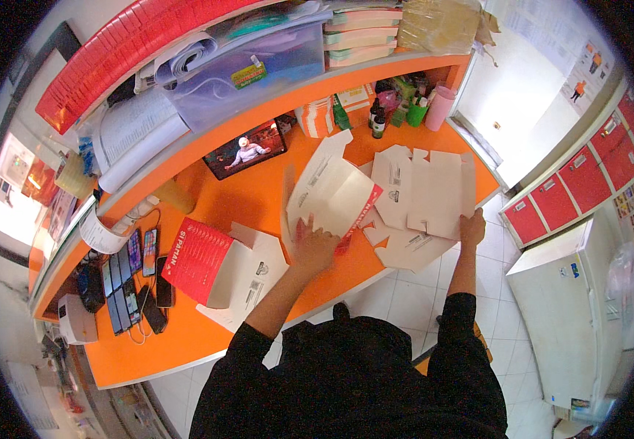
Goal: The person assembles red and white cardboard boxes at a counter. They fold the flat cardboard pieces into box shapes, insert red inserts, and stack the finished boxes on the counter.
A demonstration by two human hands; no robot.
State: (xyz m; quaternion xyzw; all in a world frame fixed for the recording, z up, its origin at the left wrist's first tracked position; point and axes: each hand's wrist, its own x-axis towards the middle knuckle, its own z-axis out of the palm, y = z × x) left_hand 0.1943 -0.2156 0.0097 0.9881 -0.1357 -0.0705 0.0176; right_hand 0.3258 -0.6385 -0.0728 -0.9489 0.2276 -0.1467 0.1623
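Head view: on the curved orange worktop (244, 201), the left hand (315, 245) presses down, fingers spread, on a half-folded white cardboard box with a red printed side (332, 194). The right hand (472, 227) grips the edge of a stack of flat white cardboard box blanks (427, 194), fingers clamped on it. A folded red-and-white box (218, 263) lies to the left, near a row of phones (130, 274).
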